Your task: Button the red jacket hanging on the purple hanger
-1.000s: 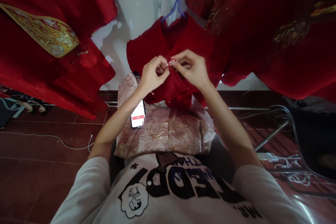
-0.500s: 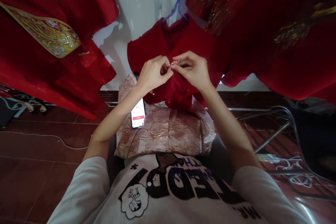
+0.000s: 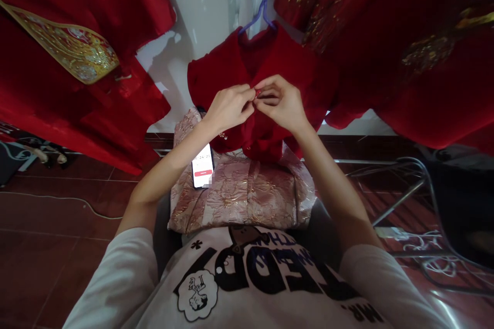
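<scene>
A dark red jacket (image 3: 216,72) hangs in front of me on a purple hanger (image 3: 263,7), its lower part resting on my lap. My left hand (image 3: 233,105) is closed in a pinch at the jacket's front edge. Facing it, my right hand (image 3: 281,103) pinches the same spot with thumb and fingertips. Between the fingertips shows a small bit of red (image 3: 257,93); the button there is mostly covered by my fingers. Lower on the front, a shiny button (image 3: 223,135) is visible beside my left wrist.
Pinkish gold-patterned fabric (image 3: 247,190) covers my lap, with a lit phone (image 3: 203,172) lying on it. Red embroidered garments (image 3: 146,5) hang at left, more red garments (image 3: 386,72) at right. A metal-framed chair (image 3: 428,180) and white cables (image 3: 440,262) are at right.
My fingers have shifted slightly at the jacket's front edge. The sparkly button that showed between them is now mostly hidden, and my left fingers have moved a little right.
</scene>
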The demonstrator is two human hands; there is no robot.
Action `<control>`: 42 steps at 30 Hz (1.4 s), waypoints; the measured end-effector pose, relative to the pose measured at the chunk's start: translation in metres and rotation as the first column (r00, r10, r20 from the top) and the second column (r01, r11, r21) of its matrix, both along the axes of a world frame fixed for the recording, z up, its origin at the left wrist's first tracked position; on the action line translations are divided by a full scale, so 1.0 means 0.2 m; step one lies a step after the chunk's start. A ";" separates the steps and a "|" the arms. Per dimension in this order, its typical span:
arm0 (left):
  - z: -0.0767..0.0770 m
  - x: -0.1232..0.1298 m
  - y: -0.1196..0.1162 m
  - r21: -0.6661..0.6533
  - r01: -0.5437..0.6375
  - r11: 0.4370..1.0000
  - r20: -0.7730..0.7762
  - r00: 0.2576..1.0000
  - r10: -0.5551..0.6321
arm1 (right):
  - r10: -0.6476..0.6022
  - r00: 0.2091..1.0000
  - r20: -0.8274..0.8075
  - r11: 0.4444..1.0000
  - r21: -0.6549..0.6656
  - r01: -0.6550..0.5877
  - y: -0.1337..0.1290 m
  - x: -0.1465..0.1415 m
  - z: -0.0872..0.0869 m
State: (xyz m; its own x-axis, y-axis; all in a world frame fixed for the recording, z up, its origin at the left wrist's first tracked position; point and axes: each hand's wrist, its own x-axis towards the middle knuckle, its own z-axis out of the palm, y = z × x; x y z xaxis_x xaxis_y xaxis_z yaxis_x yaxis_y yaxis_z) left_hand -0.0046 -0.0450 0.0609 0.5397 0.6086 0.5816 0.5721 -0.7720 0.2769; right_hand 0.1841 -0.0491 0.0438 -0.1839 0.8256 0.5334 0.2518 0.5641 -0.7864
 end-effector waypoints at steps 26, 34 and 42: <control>-0.46 -0.38 0.03 -0.572 0.264 0.777 0.535 0.838 0.108 | 0.261 0.965 -0.031 0.942 -0.212 -0.262 -0.24 0.37 0.30; -0.48 -0.37 0.05 -0.596 0.291 0.749 0.582 0.799 0.152 | 0.492 0.865 0.097 0.810 -0.415 -0.414 -0.16 -0.03 0.11; -0.48 -0.36 0.07 -0.532 0.258 0.806 0.619 0.768 0.163 | 0.011 0.992 0.129 0.964 -0.266 0.023 0.05 -0.31 -0.12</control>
State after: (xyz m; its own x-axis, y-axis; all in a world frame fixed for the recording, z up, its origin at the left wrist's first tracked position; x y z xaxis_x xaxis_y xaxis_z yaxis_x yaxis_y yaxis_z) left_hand -0.0765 -0.0308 -0.0346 0.2302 0.9095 0.3460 0.0781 -0.3717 0.9251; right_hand 0.1212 -0.0389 0.0205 -0.2308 0.9359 0.2662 0.3629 0.3366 -0.8689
